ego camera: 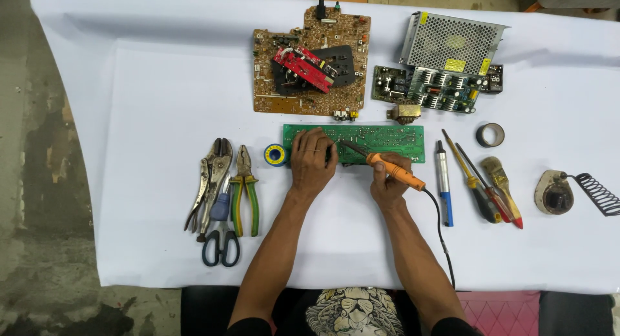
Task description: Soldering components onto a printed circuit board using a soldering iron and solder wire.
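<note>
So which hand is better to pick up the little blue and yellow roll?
Probably the left hand. It rests on the green circuit board, right beside the roll. The right hand is farther away and already grips the orange soldering iron.

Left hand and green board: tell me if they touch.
Touching. The head view shows the left hand lying flat on the green board, fingers spread over its left end.

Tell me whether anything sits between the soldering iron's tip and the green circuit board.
Nothing visible does. The right hand holds the orange-handled soldering iron with its tip lying over the green circuit board. The left hand rests flat on the board just left of the tip, beside it rather than in the way.
</note>
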